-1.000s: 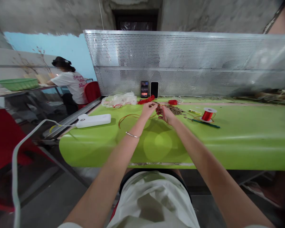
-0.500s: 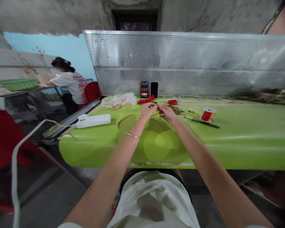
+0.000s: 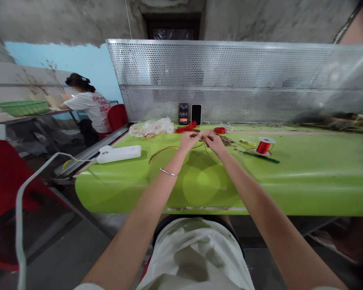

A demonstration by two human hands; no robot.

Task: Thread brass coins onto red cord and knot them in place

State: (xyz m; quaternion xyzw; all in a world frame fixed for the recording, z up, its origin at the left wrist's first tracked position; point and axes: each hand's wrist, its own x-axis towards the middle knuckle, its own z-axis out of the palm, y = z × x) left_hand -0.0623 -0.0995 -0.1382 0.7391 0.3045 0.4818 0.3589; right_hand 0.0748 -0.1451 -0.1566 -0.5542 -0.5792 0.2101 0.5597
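**Right hand (image 3: 214, 143) freed of its draped strand**

Through the head camera, I see the thin orange-red cord (image 3: 164, 149) on the smooth lime-green counter (image 3: 305, 161), at 12 o'clock. It runs between the hands, its loose tail curving out at 9 o'clock from them.

A second ago, what I take to be a length of it lay across the back of the right hand; that back is bare now, and the hand has turned in beside the left hand (image 3: 189, 139). I judge that a pass of cord has been drawn through, leaving finer finger work.

My right thumb and forefinger pinch the cord. The left fingertips are drawn in at the same spot, but I cannot tell what they grip.

The heap of small brown discs (image 3: 227, 141) lies just beside the right hand, at 3 o'clock; the white-flanged spool of red thread (image 3: 263, 146) sits farther along.
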